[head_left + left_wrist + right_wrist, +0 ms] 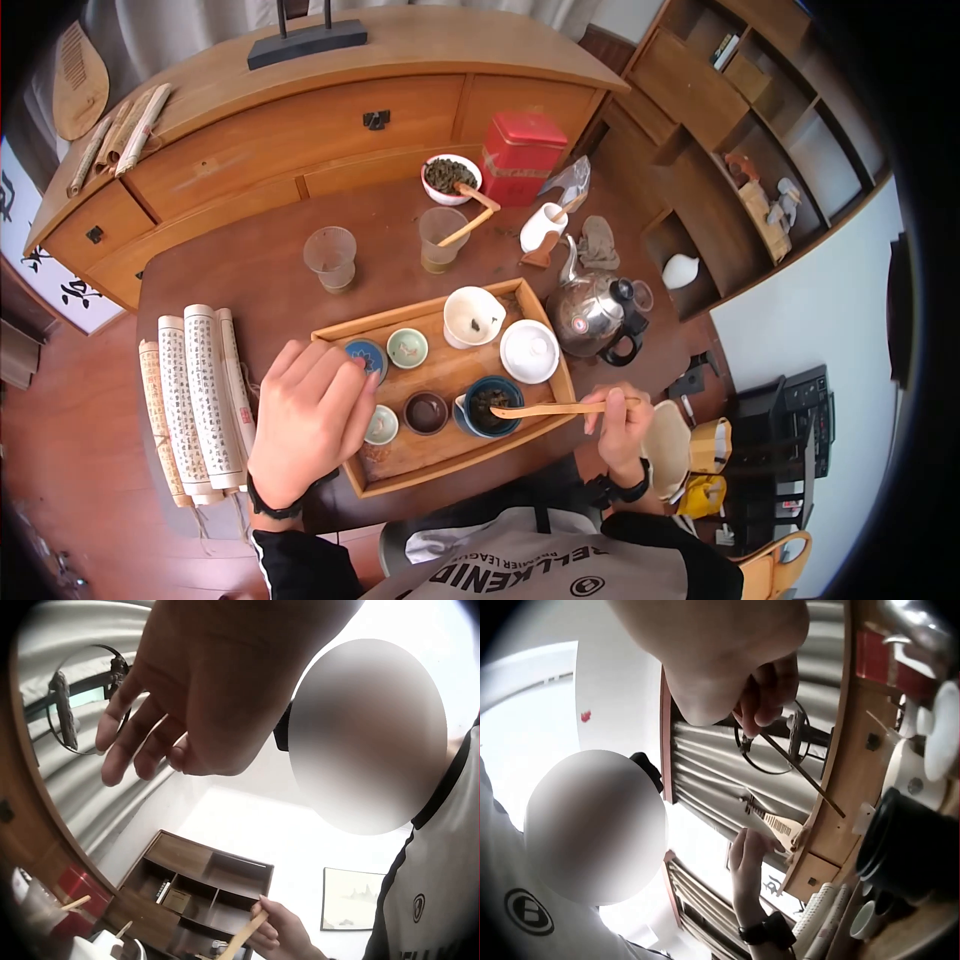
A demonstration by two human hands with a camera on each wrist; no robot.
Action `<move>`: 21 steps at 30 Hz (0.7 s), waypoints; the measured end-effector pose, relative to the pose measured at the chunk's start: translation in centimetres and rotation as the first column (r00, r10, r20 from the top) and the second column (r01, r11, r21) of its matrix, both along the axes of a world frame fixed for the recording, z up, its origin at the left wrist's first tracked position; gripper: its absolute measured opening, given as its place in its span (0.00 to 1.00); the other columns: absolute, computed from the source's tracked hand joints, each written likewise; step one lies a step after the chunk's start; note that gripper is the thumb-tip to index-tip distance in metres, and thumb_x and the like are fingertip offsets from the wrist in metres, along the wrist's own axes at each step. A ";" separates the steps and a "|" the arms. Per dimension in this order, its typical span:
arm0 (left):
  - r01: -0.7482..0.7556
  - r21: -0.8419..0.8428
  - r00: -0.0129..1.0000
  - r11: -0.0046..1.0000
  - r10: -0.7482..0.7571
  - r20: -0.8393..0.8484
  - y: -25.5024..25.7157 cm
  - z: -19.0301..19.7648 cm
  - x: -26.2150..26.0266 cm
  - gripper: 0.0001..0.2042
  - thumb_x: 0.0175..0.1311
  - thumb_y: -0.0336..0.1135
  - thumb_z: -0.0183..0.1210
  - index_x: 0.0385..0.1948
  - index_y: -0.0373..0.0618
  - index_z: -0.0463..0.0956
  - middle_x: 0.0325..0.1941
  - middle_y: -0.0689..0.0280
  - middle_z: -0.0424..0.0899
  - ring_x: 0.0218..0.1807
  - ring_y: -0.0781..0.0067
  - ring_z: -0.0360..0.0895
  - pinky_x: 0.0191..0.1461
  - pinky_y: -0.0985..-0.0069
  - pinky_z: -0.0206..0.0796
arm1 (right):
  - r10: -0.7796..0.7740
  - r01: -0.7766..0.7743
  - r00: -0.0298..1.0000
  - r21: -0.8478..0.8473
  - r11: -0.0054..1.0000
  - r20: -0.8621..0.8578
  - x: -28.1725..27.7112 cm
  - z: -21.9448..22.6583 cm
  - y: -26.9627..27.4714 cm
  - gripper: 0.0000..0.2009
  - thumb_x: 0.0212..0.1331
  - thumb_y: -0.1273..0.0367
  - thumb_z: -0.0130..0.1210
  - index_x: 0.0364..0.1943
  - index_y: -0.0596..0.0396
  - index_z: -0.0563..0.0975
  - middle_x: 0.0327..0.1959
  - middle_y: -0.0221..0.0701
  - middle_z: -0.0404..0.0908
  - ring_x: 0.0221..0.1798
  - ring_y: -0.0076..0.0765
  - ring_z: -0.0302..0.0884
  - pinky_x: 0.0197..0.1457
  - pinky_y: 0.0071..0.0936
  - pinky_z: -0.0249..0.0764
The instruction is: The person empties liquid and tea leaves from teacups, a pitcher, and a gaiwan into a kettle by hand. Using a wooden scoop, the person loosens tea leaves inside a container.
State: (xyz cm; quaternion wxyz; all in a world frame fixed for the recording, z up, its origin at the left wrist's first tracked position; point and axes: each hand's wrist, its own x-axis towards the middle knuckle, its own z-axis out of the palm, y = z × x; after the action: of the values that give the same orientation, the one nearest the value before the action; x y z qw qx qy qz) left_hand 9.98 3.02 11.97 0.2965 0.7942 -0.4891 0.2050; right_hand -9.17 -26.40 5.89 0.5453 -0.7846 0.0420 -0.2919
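Note:
In the head view the right hand (622,424) pinches the end of a wooden scoop (560,408), whose other end is over the dark blue cup (492,425) with dark tea leaves in it. The right wrist view shows the stick-like scoop (810,780) hanging from the fingers of the right hand (769,694), beside the dark cup (900,847). My left hand (310,415) hovers over the left end of the tray, fingers bent downward, partly hiding a blue lid (368,356). In the left wrist view the left hand (150,727) has its fingers loosely bent, holding nothing.
The wooden tray (400,484) also bears a white pitcher (472,316), a white lidded bowl (529,352) and small cups. A steel kettle (590,312) stands to its right, paper scrolls (205,400) lie left. Behind are two glasses (330,256), a leaf bowl (450,176) and a red tin (520,160).

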 end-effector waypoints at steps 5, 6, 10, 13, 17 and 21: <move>0.074 0.061 0.997 0.995 -0.074 0.003 -1.7 -0.6 -0.7 0.11 0.50 0.25 0.64 0.19 0.43 0.67 0.22 0.64 0.69 0.26 0.61 0.69 0.32 0.67 0.61 | -0.230 0.229 0.967 -0.022 0.973 -0.110 -1.5 -3.1 1.7 0.16 0.71 0.69 0.46 0.29 0.66 0.81 0.16 0.30 0.76 0.16 0.19 0.69 0.21 0.17 0.62; 0.087 0.064 0.996 0.994 -0.087 -0.008 -1.9 -0.7 -0.9 0.11 0.50 0.25 0.65 0.20 0.42 0.68 0.22 0.64 0.69 0.26 0.61 0.70 0.33 0.67 0.62 | -0.244 0.244 0.963 -0.008 0.970 -0.118 -1.4 -3.2 1.8 0.16 0.71 0.69 0.46 0.29 0.66 0.81 0.16 0.30 0.76 0.16 0.19 0.69 0.21 0.17 0.62; 0.122 0.080 0.992 0.989 -0.120 -0.030 -2.8 -1.1 -1.4 0.10 0.49 0.25 0.66 0.20 0.42 0.69 0.23 0.64 0.70 0.27 0.61 0.71 0.33 0.67 0.63 | -0.151 0.148 0.974 -0.030 0.988 -0.167 -0.6 -2.3 2.0 0.13 0.69 0.72 0.47 0.31 0.65 0.81 0.16 0.30 0.76 0.18 0.21 0.72 0.22 0.19 0.66; 0.122 0.070 0.993 0.990 -0.121 -0.018 -3.1 -1.7 -1.3 0.10 0.49 0.25 0.65 0.21 0.42 0.70 0.23 0.64 0.71 0.28 0.61 0.71 0.34 0.67 0.63 | -0.074 0.060 0.982 -0.087 0.994 -0.172 0.1 -2.5 2.0 0.13 0.69 0.72 0.47 0.32 0.66 0.80 0.17 0.29 0.76 0.19 0.22 0.73 0.24 0.21 0.68; 0.114 0.090 0.993 0.989 -0.110 -0.046 -3.2 -1.8 -1.4 0.10 0.49 0.25 0.65 0.21 0.42 0.70 0.23 0.64 0.71 0.28 0.61 0.71 0.33 0.67 0.63 | -0.076 0.078 0.977 0.002 0.997 -0.198 0.5 -2.8 2.5 0.13 0.70 0.72 0.47 0.32 0.66 0.79 0.17 0.29 0.75 0.20 0.21 0.73 0.24 0.20 0.68; 0.128 0.081 0.991 0.988 -0.126 -0.040 -3.6 -2.0 -1.3 0.10 0.49 0.25 0.65 0.21 0.42 0.70 0.23 0.63 0.71 0.27 0.61 0.71 0.33 0.67 0.62 | -0.104 0.104 0.969 -0.013 0.994 -0.223 0.8 -2.8 3.0 0.15 0.72 0.69 0.43 0.33 0.66 0.78 0.17 0.29 0.74 0.20 0.19 0.70 0.25 0.19 0.65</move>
State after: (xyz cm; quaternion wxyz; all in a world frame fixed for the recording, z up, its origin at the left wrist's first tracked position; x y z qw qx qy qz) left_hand 8.72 -0.59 9.94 0.2839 0.7765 -0.5417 0.1514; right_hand -8.42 -23.41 3.07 0.5206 -0.8095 0.1440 -0.2302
